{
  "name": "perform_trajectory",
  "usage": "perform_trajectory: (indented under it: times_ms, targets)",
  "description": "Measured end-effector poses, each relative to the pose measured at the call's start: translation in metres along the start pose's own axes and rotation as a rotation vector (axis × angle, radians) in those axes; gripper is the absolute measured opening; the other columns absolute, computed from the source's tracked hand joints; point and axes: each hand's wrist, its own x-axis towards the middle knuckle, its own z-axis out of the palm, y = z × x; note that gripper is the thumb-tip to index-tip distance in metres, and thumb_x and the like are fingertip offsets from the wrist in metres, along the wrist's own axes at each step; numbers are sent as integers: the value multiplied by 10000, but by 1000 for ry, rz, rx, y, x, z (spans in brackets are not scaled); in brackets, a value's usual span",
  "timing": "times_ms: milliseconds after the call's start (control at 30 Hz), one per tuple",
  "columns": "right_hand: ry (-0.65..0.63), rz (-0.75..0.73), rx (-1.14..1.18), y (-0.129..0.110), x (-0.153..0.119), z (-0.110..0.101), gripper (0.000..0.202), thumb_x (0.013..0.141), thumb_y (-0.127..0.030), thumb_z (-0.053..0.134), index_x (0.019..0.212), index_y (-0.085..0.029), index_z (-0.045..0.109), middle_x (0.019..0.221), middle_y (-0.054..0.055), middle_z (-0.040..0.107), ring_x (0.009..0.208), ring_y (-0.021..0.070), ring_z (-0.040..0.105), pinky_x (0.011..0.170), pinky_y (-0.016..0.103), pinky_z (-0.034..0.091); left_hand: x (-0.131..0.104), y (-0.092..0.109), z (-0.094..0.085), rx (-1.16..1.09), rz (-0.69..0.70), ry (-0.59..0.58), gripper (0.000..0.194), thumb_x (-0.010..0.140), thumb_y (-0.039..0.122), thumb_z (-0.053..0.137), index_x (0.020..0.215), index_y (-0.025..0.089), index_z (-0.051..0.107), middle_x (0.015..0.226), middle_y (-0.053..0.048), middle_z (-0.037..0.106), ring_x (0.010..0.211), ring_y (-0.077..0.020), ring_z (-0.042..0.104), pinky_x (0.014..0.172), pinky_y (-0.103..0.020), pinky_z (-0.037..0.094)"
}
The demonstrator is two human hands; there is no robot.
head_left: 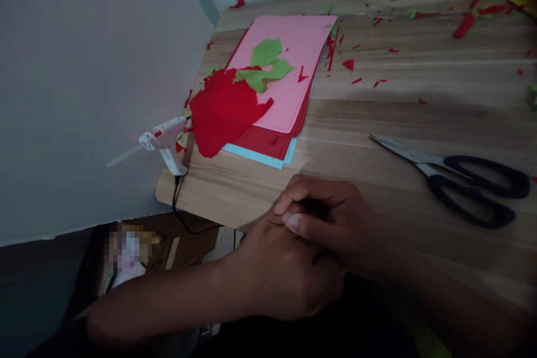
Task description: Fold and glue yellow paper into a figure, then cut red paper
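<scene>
My left hand [289, 274] is curled over at the table's near edge, its fingertips hidden beneath it. Across it lies my right hand [335, 218], thumb and forefinger pressed together against the back of the left one. Whether anything small sits inside the left fist is not visible. To the right lie scissors [432, 166] with dark blue handles, blades slightly apart, touched by neither hand. Beyond my hands is a stack of pink paper [302, 39], with red sheets [268, 142] and light blue sheets [255, 155] under it. Red crepe paper [226, 106] and green cut pieces [266, 53] rest on top.
A white glue gun [168, 142] stands at the table's left edge, a glue stick out of its back and its black cord [175, 201] hanging over the side. Red and green scraps [465, 22] litter the far right of the wooden table [356, 117]. A wall [104, 67] rises at left.
</scene>
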Motion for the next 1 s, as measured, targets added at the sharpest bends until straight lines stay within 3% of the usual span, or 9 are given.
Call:
perform_trajectory:
  times_ms: [300,500,600,667,767,867,933,1000]
  targets:
    - [21,37,-65,-2,0,0,146,784,-145,675,830,-277,714,813,-30,711,780,154,685,773,270,576,-3,-4,5,19,25,-21,188,822,197,554,649,180,627,649,-70,644,661,-233,572,628,-407,471]
    - [-10,121,-42,-1,3,-4,166,793,-196,723,942,-266,744,936,-2,767,902,183,715,851,293,591,-6,-7,3,14,-16,-26,165,847,212,564,726,179,672,733,-42,700,716,-212,600,794,-424,492]
    - [55,107,-65,1,4,-8,199,835,-237,685,1031,-240,716,952,15,750,871,171,704,770,291,586,-5,-7,-2,24,-5,-7,145,856,205,594,731,183,665,742,-21,700,750,-188,604,830,-380,477]
    - [158,35,-175,0,5,-11,207,854,-207,628,1052,-225,687,942,22,719,839,164,678,701,282,558,-5,-9,-6,24,29,10,170,865,214,603,703,183,644,699,-8,673,691,-161,575,754,-338,459]
    - [304,-155,-511,-5,2,-19,203,837,-84,491,816,-209,649,918,31,655,851,158,632,709,287,498,-8,-15,-8,-13,88,54,226,874,239,606,654,186,600,633,13,620,595,-141,505,609,-320,382]
    - [276,-194,-882,-11,-13,-28,189,839,-135,496,673,-206,549,860,43,620,822,186,591,719,340,451,-18,-23,0,-58,62,139,185,852,244,644,684,185,594,680,11,641,622,-147,513,597,-317,366]
    - [242,-145,-1029,-10,-27,-33,102,853,-215,577,751,-210,579,860,49,636,826,211,591,733,366,453,-27,-27,9,-76,0,156,48,839,223,673,830,183,647,828,-14,697,728,-164,571,655,-320,418]
    - [248,-138,-1097,-5,-43,-36,13,859,-210,620,858,-220,611,885,48,661,852,220,605,755,369,471,-35,-28,19,-82,-66,114,183,839,198,686,1022,196,668,1031,-51,713,912,-200,616,763,-346,473]
